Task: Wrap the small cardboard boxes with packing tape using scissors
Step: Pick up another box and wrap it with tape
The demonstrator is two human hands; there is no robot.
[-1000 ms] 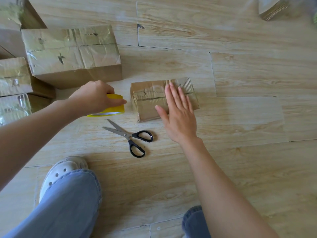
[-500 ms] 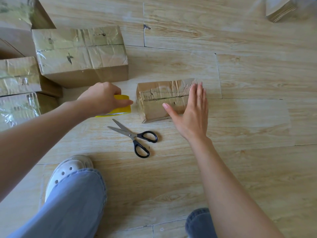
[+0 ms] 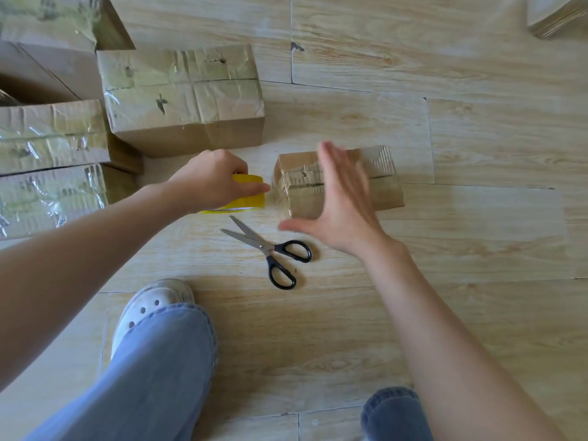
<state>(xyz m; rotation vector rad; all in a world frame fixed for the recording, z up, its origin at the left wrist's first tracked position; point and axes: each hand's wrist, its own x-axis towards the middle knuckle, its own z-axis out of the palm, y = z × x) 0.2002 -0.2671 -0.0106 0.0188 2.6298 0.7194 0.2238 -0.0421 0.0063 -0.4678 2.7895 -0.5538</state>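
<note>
A small cardboard box (image 3: 383, 183) lies on the wooden floor, part of its top covered in clear tape. My right hand (image 3: 342, 202) hovers over the box's left half, blurred, fingers spread and straight, thumb out toward the near side. My left hand (image 3: 210, 181) grips a yellow roll of packing tape (image 3: 251, 198) just left of the box; a short stretch of tape runs from the roll to the box's left end. Black-handled scissors (image 3: 270, 249) lie slightly open on the floor in front of the box.
A larger taped box (image 3: 183, 97) stands behind my left hand. More taped boxes (image 3: 51, 135) are stacked at the left edge. Another cardboard item (image 3: 553, 14) sits at the top right corner. My shoe (image 3: 149, 307) and jeans-clad knees fill the near floor.
My right hand has lifted off the box's right end and swept left over the box. My left hand still holds the tape roll in the same place.
</note>
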